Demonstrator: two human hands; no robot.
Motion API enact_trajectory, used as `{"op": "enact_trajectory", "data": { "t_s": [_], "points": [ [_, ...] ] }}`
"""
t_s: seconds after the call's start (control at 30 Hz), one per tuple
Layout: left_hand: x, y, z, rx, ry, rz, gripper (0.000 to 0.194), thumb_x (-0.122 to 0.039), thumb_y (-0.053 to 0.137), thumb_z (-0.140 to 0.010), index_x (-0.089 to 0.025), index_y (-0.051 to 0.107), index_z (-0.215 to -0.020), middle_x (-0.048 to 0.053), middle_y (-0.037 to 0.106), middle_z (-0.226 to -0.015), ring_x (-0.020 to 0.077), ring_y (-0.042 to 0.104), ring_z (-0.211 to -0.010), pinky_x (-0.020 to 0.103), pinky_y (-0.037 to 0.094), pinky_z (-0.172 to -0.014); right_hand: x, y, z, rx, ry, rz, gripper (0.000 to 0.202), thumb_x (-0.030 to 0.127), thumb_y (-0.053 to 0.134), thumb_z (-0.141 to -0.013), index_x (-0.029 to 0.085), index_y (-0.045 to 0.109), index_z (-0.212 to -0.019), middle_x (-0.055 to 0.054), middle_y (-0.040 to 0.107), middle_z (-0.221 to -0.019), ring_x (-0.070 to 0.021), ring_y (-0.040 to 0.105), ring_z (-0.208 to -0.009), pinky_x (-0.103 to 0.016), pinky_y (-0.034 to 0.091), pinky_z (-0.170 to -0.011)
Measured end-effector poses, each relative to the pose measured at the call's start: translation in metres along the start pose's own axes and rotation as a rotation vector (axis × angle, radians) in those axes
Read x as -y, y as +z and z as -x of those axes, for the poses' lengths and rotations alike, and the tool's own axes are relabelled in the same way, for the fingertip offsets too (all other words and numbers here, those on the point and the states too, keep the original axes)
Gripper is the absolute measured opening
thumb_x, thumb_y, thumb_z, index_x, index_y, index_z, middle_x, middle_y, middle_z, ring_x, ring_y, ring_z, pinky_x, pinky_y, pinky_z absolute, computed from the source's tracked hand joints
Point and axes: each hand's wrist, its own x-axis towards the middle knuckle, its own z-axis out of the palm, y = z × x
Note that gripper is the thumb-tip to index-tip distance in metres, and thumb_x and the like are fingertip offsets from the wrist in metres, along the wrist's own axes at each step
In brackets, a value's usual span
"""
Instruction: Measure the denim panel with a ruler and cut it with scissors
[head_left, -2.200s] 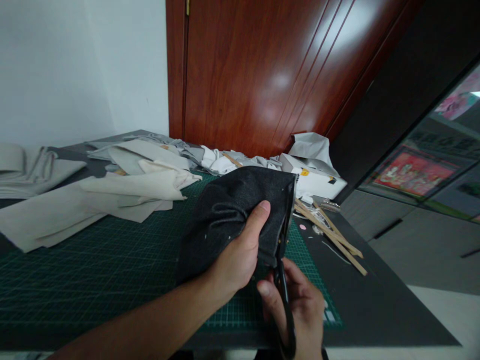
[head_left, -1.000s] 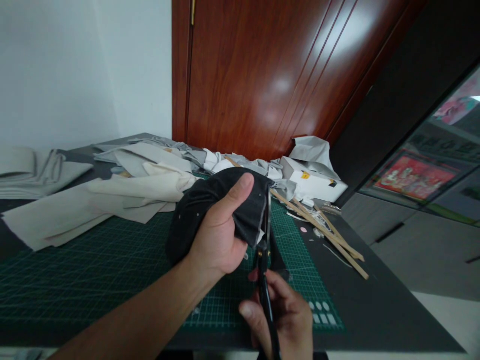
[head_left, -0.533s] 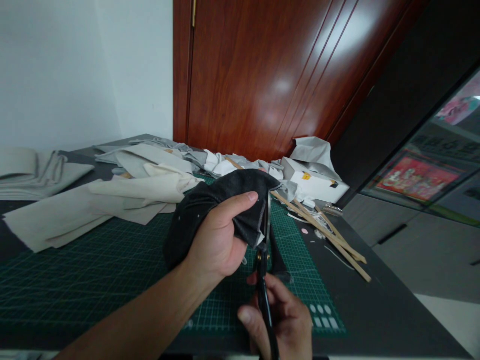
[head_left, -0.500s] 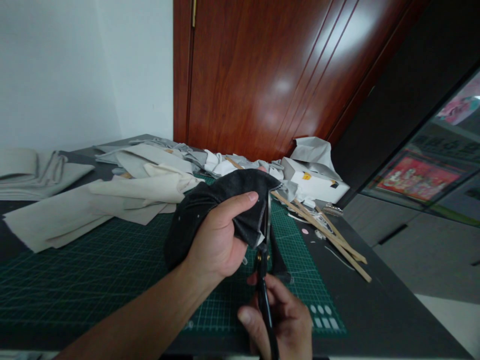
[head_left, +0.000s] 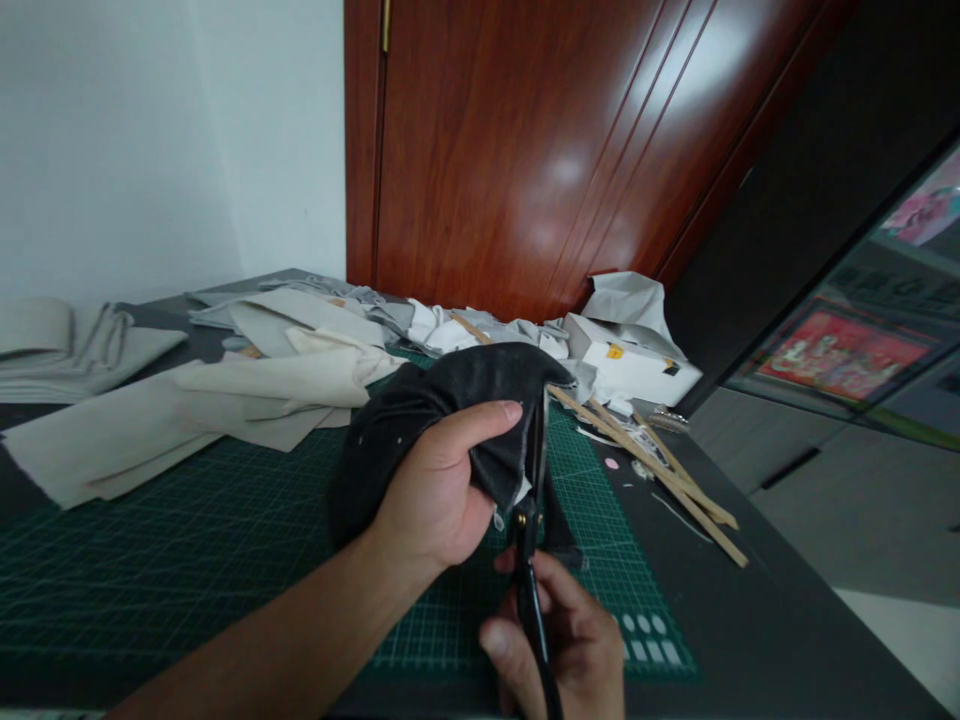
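Bunched black fabric (head_left: 405,410) is gripped in my left hand (head_left: 442,490), thumb on top and the other fingers mostly hidden beneath. My right hand (head_left: 570,640) is wrapped round the black handles of a pair of scissors (head_left: 531,535), which point away from me. Their blades lie along the right edge of the fabric, close to my left fingertips. A small white patch shows at the fabric's edge beside the scissors' pivot. Another dark strip of the fabric hangs to the right of the blades, over the green cutting mat (head_left: 247,560).
Pale cloth pieces (head_left: 112,430) lie at the left, with folded grey cloth (head_left: 45,345) behind. Scraps line the back by the wooden door (head_left: 510,150). A white box (head_left: 634,360), wooden strips (head_left: 667,480) and small offcuts are at the right of the dark table (head_left: 787,610).
The black fabric and my left hand have dropped slightly toward me. The scissors sit almost where they were, blades still at the fabric's edge. The view has shifted a little.
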Motion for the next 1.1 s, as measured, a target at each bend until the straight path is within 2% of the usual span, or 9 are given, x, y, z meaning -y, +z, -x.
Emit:
{"op": "enact_trajectory", "data": {
  "t_s": [0.1,0.2,0.47,0.63,0.8,0.87,1.0,1.1],
  "points": [
    [-0.002,0.0002,0.0023,0.004,-0.062,-0.019,0.015,-0.008,0.076,-0.069,-0.014,0.078,-0.083,0.005,0.08,-0.074,0.0254,0.079,-0.077,0.034,0.063,-0.072,0.0009,0.0007,-0.0005,-0.018,-0.005,0.012,0.046,0.053,0.093,-0.069,0.025,0.081,-0.103,0.007,0.052,-0.054,-0.01,0.04,-0.041,-0.022,0.038,-0.04],
    [-0.0027,0.0008,0.0033,-0.008,-0.038,-0.037,0.022,-0.007,0.075,-0.07,-0.016,0.079,-0.09,0.005,0.081,-0.077,0.0256,0.079,-0.079,0.031,0.061,-0.065,0.0006,0.002,-0.0003,-0.02,0.012,-0.005,0.046,0.054,0.093,-0.069,0.024,0.081,-0.103,0.007,0.052,-0.054,-0.0095,0.036,-0.04,-0.023,0.036,-0.039],
    [-0.0014,0.0032,-0.0016,-0.012,0.093,-0.015,0.046,0.0,0.073,-0.068,-0.022,0.079,-0.108,0.001,0.082,-0.083,0.025,0.079,-0.095,0.033,0.063,-0.083,-0.0062,0.0025,0.0016,-0.022,0.041,-0.063,0.051,0.055,0.095,-0.065,0.024,0.081,-0.104,0.008,0.05,-0.053,-0.0094,0.033,-0.043,-0.024,0.028,-0.043],
    [-0.0028,0.0029,0.0006,0.001,0.043,-0.011,0.044,-0.003,0.072,-0.071,-0.021,0.079,-0.111,0.003,0.082,-0.085,0.0255,0.08,-0.087,0.036,0.064,-0.082,-0.0051,0.0014,0.0,0.001,0.015,-0.027,0.05,0.058,0.092,-0.068,0.023,0.081,-0.102,0.007,0.049,-0.053,-0.0097,0.033,-0.042,-0.024,0.029,-0.041],
    [-0.0013,0.0019,0.0008,0.023,0.097,0.0,0.048,-0.001,0.07,-0.073,-0.024,0.078,-0.115,0.003,0.083,-0.092,0.0261,0.08,-0.096,0.037,0.063,-0.086,-0.0031,0.0036,-0.0004,-0.007,0.029,-0.05,0.057,0.064,0.092,-0.065,0.022,0.081,-0.103,0.008,0.045,-0.051,-0.0088,0.028,-0.041,-0.023,0.027,-0.038],
    [-0.0003,0.0008,0.0002,0.017,0.126,-0.005,0.048,-0.001,0.07,-0.074,-0.024,0.078,-0.115,0.003,0.083,-0.092,0.0259,0.079,-0.099,0.037,0.063,-0.089,-0.0022,0.0045,-0.0003,-0.013,0.029,-0.067,0.059,0.064,0.092,-0.065,0.022,0.081,-0.104,0.008,0.047,-0.052,-0.0091,0.029,-0.042,-0.023,0.028,-0.038],
    [0.0007,-0.0008,-0.0004,0.011,0.091,-0.036,0.044,-0.002,0.072,-0.074,-0.022,0.079,-0.113,0.003,0.083,-0.086,0.027,0.079,-0.1,0.038,0.062,-0.091,0.0,0.0041,-0.0012,0.04,0.029,-0.099,0.06,0.066,0.091,-0.066,0.025,0.079,-0.108,0.007,0.05,-0.056,-0.0099,0.032,-0.045,-0.023,0.028,-0.041],
    [0.0015,0.0,-0.0007,0.012,0.125,-0.034,0.049,0.0,0.073,-0.07,-0.023,0.078,-0.113,0.001,0.083,-0.089,0.0262,0.078,-0.104,0.037,0.061,-0.094,0.001,0.0027,-0.0027,0.065,0.015,-0.102,0.061,0.066,0.089,-0.069,0.025,0.077,-0.112,0.006,0.051,-0.058,-0.0099,0.034,-0.045,-0.022,0.03,-0.041]
  ]
}}
